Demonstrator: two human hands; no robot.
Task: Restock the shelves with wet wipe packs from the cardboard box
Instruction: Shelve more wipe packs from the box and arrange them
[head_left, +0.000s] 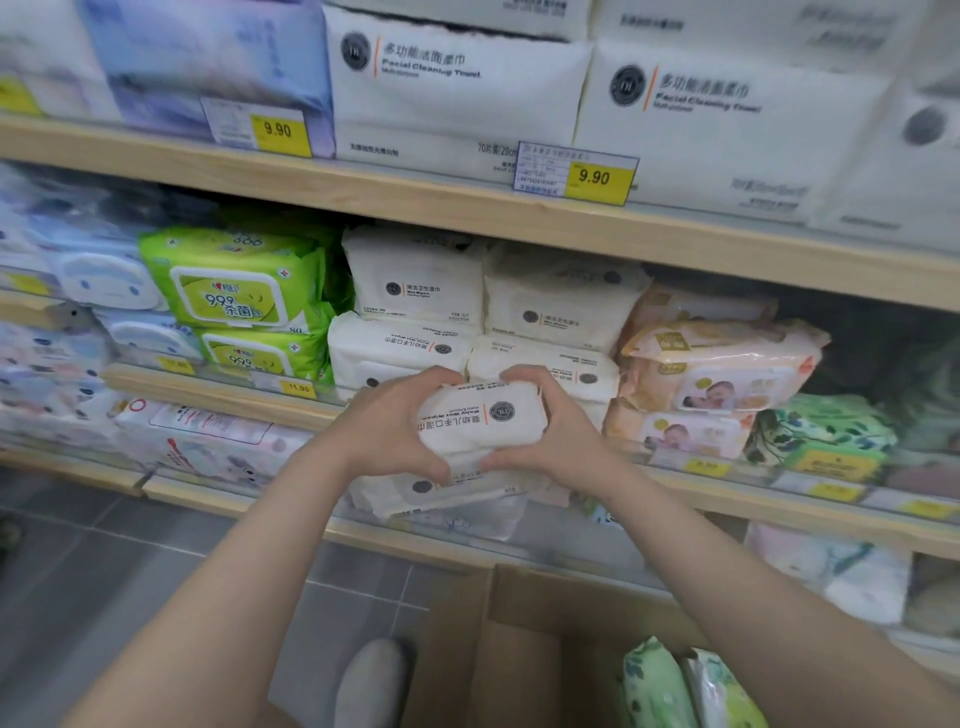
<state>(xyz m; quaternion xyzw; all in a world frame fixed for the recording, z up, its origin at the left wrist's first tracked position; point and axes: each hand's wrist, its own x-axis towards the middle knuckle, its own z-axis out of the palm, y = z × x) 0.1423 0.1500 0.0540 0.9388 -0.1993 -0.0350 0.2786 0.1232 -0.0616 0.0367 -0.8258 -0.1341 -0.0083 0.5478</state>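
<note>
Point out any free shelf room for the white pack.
Dark gap above the peach baby-wipe packs, toward the right of the middle shelf. Green packs and white stacks are packed tight. Both hands grip the white pack.

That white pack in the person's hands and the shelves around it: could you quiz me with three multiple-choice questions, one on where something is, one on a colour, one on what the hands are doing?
1. Where is the cardboard box?
A. On the top shelf
B. On the floor below the hands
C. Under the left arm

2. What colour are the packs just left of the white stacks on the middle shelf?
A. Bright green
B. Red
C. Black

3. How is the white pack held?
A. Left hand alone
B. Lying loose on the shelf
C. Gripped by both hands

Answers:
1 B, the open box sits low in the view by the shelf base.
2 A, their wrappers are lime green.
3 C, the left hand and right hand curl round its ends.
</note>
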